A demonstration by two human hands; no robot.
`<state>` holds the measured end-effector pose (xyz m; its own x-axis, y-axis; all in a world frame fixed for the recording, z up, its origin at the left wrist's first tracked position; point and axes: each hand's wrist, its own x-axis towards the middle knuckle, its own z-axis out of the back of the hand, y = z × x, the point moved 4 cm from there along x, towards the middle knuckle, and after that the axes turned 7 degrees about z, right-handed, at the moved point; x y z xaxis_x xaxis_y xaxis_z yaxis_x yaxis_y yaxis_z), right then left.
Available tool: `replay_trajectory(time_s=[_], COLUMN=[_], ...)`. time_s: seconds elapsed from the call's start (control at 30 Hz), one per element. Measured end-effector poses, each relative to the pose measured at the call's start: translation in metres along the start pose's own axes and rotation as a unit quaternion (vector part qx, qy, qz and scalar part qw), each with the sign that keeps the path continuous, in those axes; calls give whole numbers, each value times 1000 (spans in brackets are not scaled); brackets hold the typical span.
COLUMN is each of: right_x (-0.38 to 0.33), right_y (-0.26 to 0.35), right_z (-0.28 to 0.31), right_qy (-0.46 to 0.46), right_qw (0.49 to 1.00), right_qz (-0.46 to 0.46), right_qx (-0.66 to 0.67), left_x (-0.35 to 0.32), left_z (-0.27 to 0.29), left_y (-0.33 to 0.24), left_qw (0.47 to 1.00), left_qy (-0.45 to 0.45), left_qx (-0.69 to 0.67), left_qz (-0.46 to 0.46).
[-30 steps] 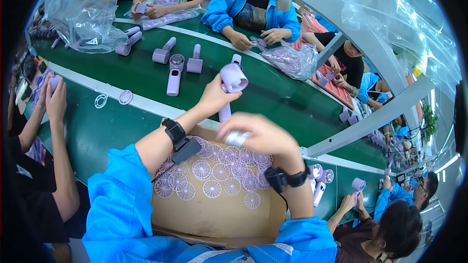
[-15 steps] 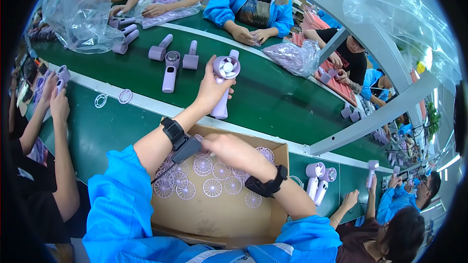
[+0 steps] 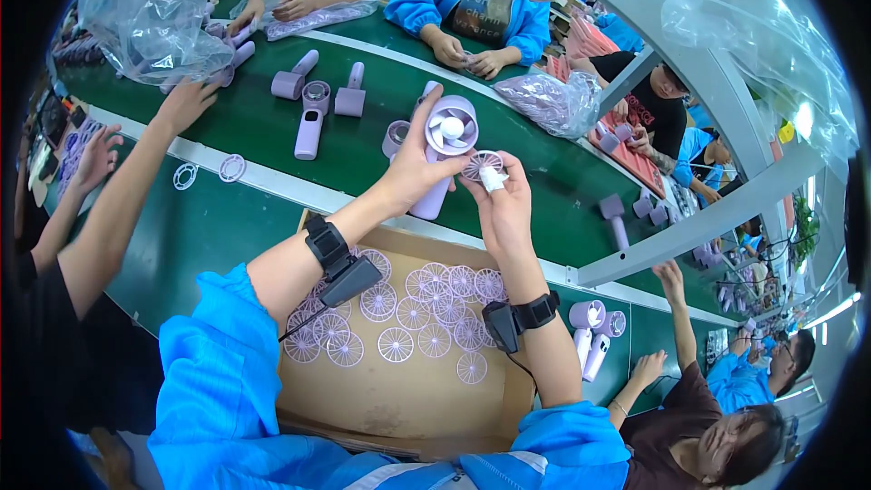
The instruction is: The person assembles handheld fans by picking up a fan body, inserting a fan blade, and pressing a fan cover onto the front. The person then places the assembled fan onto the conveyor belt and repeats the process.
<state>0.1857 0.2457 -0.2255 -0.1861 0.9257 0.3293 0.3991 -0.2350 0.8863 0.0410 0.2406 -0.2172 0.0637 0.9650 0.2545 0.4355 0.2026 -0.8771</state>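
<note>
My left hand (image 3: 414,171) is closed round a lilac handheld fan (image 3: 440,192), its round head facing up and its white blades bare. Close beside the fan head, my right hand (image 3: 510,209) pinches a small lilac spoked fan grille (image 3: 475,161). White material (image 3: 493,179), perhaps a wrap on the thumb, shows against the grille. A narrow gap seems to lie between grille and fan head. Below my forearms is an open cardboard box (image 3: 390,413) with several loose spoked grilles (image 3: 396,345) spread on its bottom.
Several lilac fans (image 3: 309,134) lie on the green conveyor belt (image 3: 535,191) ahead. Two ring parts (image 3: 232,168) rest on the left worktable. Two fans (image 3: 596,356) stand right of the box. A grey metal frame (image 3: 699,209) slants across the right. Co-workers sit around.
My right hand has risen out of the box with a grille and come to the fan. The fan in my left hand has shifted slightly right. A left neighbour's arm now reaches over the belt.
</note>
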Motion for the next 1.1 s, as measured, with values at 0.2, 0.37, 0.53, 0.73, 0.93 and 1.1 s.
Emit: replay_trajectory(time_s=[0.2,0.37,0.53,0.73,0.93,1.1], right_x=[1,4,3,1,0,3], right_y=[1,2,4,7,9,18], right_z=[-3,-2,-4,-2,-4,-5], right_qy=[25,28,112,88,103,99], right_qw=[993,987,984,988,958,992], right_qz=[-11,-41,-106,-93,-158,18], right_qx=[114,154,85,89,214,-77], left_x=[-2,-1,2,2,3,2], left_z=[-1,-1,4,4,10,6], left_y=[-8,-8,-4,-6,-9,2], left_qw=[1000,999,997,993,999,995], left_qy=[-2,-5,-33,-39,-16,-44], left_qx=[6,22,38,72,40,82], left_qz=[-15,-40,-63,-86,-4,34])
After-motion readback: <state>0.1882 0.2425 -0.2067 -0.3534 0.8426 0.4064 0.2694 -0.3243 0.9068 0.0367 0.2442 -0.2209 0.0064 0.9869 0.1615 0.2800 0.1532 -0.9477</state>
